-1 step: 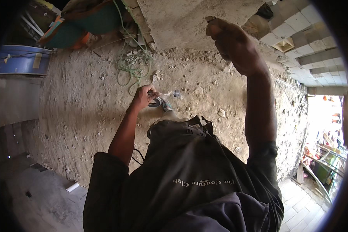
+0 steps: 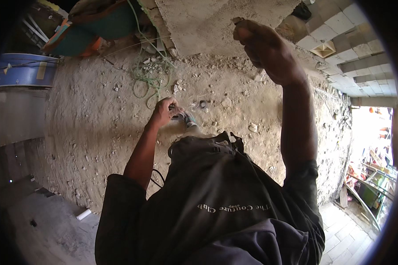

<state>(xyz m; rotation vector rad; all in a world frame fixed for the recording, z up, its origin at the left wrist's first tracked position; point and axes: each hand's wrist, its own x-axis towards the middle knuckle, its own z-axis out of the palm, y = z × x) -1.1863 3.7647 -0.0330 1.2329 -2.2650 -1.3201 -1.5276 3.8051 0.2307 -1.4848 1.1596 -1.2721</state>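
Note:
My right hand (image 2: 269,53) is raised at the upper right, fingers bent together. A small dark flat piece (image 2: 238,20) sticks out at its fingertips, in front of the rough grey plastered surface (image 2: 199,26); whether it touches that surface I cannot tell. Lower and further left, my left hand (image 2: 167,111) is closed with curled fingers over blurred, pale, thin material. Part of a dark ring-shaped thing (image 2: 176,117) shows beneath those fingers. Just right of this hand is a small dark round thing (image 2: 202,104) with a pale blur around it. My shoe (image 2: 190,120) is partly visible below.
Tangled green hose (image 2: 150,75) lies on the stony dirt floor (image 2: 97,115). Teal and orange tubs (image 2: 106,31) and a blue drum (image 2: 24,70) stand at the left. Grey blocks (image 2: 371,68) are stacked at the right. A white tube (image 2: 83,214) lies lower left.
The pale strand that stretched from my left hand toward the dark round thing is now blurred and less distinct. My left fingers have shifted slightly; the right hand is nearly still.

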